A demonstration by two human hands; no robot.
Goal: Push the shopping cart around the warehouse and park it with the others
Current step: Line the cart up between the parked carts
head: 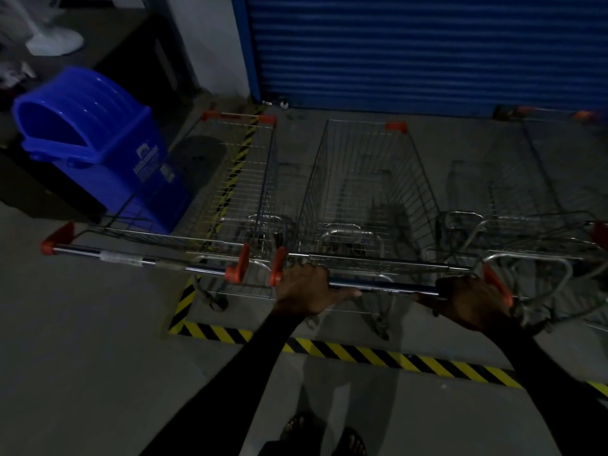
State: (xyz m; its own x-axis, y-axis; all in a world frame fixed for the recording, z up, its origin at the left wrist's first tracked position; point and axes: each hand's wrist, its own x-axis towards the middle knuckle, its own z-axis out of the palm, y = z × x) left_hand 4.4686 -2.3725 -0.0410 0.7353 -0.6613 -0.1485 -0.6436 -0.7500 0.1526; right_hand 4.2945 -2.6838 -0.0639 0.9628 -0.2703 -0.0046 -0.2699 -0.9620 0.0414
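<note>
A wire shopping cart (368, 192) with orange corner caps stands straight in front of me, inside a bay marked by yellow-black floor tape (388, 357). My left hand (306, 287) grips the left end of its chrome handle bar (385, 286). My right hand (470, 302) grips the right end of the same bar. A second cart (230, 179) stands close on the left, its handle (141, 260) almost level with mine. A third cart (539, 205) stands on the right, partly cut off by the frame edge.
A closed blue roller shutter (427, 51) blocks the way beyond the carts. A blue plastic bin (98, 139) leans at the left next to dark furniture. Grey concrete floor (82, 357) lies behind and left of the carts. My feet show at the bottom.
</note>
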